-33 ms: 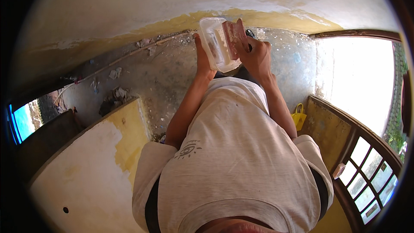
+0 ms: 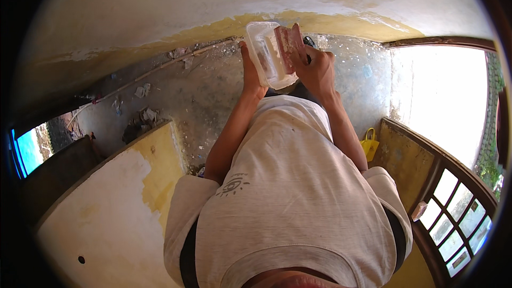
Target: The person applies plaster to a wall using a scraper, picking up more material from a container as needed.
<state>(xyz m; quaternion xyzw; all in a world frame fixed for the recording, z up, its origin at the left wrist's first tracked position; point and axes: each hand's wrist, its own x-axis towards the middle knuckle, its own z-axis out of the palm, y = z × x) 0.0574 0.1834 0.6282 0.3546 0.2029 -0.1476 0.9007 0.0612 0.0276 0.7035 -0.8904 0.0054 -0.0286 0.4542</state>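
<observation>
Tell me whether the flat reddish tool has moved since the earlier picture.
No. The flat reddish tool in the right hand shows no visible shift against the wall's yellow band.

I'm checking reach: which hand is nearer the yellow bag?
Right. The right hand is forward and left of the yellow bag; the left hand, holding the container, is farther left.

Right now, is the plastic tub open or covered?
Open: no lid covers the tub, and its whitish inside shows beside the reddish scraper in the right hand. The left hand holds its side.
</observation>
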